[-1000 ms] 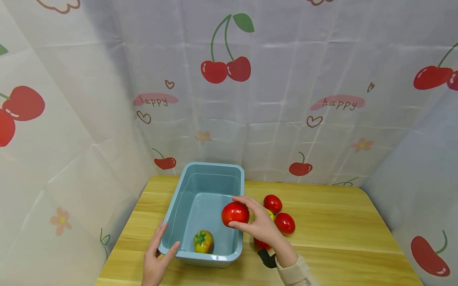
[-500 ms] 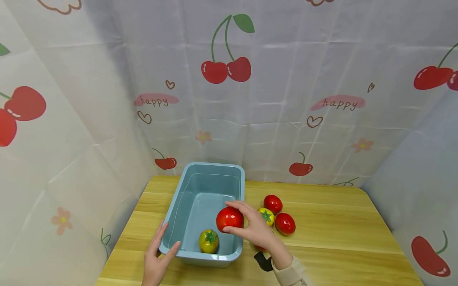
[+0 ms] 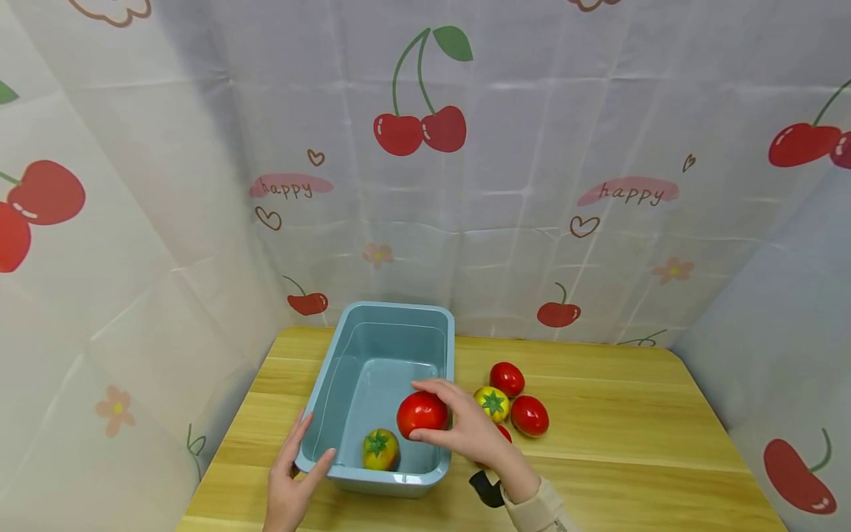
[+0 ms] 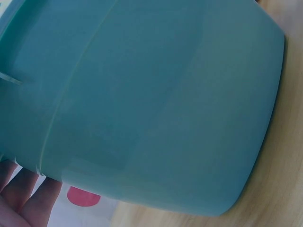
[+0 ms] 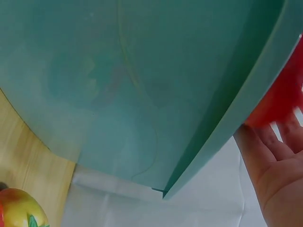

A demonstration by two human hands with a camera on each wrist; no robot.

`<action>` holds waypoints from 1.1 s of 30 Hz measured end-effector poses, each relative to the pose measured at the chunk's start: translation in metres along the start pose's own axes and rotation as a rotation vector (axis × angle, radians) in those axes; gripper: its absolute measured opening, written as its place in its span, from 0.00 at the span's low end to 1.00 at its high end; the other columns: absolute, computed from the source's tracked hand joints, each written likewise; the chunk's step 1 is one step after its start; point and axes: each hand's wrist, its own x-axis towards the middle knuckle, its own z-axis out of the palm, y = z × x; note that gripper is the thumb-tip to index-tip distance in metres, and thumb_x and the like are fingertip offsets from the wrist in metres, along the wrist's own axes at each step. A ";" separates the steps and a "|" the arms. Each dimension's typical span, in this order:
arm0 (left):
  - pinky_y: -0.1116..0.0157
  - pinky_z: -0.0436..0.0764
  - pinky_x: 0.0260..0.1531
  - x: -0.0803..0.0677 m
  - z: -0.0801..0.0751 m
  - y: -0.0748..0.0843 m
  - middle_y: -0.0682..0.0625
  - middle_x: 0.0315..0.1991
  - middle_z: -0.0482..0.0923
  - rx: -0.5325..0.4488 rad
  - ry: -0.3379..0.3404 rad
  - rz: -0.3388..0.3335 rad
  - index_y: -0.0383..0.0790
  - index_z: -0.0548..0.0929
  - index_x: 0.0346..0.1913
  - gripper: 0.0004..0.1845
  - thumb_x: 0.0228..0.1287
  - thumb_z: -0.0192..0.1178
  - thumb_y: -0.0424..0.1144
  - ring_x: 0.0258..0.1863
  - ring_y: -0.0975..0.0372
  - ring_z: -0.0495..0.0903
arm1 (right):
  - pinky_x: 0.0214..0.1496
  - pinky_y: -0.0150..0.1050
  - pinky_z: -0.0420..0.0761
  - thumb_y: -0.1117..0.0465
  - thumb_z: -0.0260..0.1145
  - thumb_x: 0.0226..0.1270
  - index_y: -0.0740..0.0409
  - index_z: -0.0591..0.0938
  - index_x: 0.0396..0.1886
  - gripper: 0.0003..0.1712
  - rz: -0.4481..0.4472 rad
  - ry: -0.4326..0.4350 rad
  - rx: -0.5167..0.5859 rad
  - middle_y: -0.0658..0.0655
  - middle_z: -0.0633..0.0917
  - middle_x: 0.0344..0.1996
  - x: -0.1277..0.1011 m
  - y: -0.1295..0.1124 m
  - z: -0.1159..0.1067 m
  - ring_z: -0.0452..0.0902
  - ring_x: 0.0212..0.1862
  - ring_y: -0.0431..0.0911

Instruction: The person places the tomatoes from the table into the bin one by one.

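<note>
So on the far left, the left hand (image 3: 289,480) is at the near-left corner of a blue plastic bin (image 3: 399,479), fingers pretty straight along the left side and thumb spread well away on the near rim, so it's resting on the corner more than wrapped round it. Inside, towards the near end, a yellow-green tomato (image 3: 381,451) with a leafy top sits on the bottom. Just right of that there's a shiny red tomato (image 3: 422,415) up over the bin, and the right hand (image 3: 468,428) has it pinched, thumb on the near side, fingers on the far side. Honestly can't tell how high it is, since the right wrist view is blurry there and the rim cuts across. Past the hand, on the wooden table (image 3: 631,414), there's a bunch: a yellow tomato (image 3: 492,403), a half-hidden red tomato (image 3: 504,434), a far red tomato (image 3: 507,379) and a rightmost red tomato (image 3: 530,417).
</note>
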 end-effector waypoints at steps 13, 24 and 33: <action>0.81 0.71 0.41 -0.001 0.001 0.001 0.51 0.70 0.57 0.026 0.010 -0.033 0.50 0.69 0.66 0.35 0.55 0.69 0.44 0.65 0.52 0.61 | 0.56 0.48 0.73 0.44 0.71 0.54 0.39 0.72 0.62 0.34 0.017 0.022 -0.008 0.43 0.73 0.60 -0.006 0.005 -0.002 0.70 0.58 0.45; 0.81 0.71 0.41 0.000 0.002 0.001 0.53 0.70 0.57 0.009 0.014 -0.029 0.51 0.70 0.66 0.34 0.55 0.69 0.43 0.64 0.54 0.62 | 0.58 0.49 0.71 0.50 0.72 0.54 0.43 0.74 0.60 0.32 -0.018 0.166 0.086 0.46 0.75 0.58 -0.012 0.016 -0.005 0.72 0.57 0.50; 0.81 0.70 0.42 0.000 0.002 0.002 0.54 0.70 0.57 0.009 0.013 -0.036 0.51 0.69 0.67 0.35 0.54 0.69 0.41 0.64 0.58 0.62 | 0.56 0.40 0.73 0.65 0.69 0.59 0.57 0.75 0.58 0.26 -0.062 0.305 0.053 0.55 0.78 0.56 -0.020 0.024 -0.015 0.73 0.56 0.55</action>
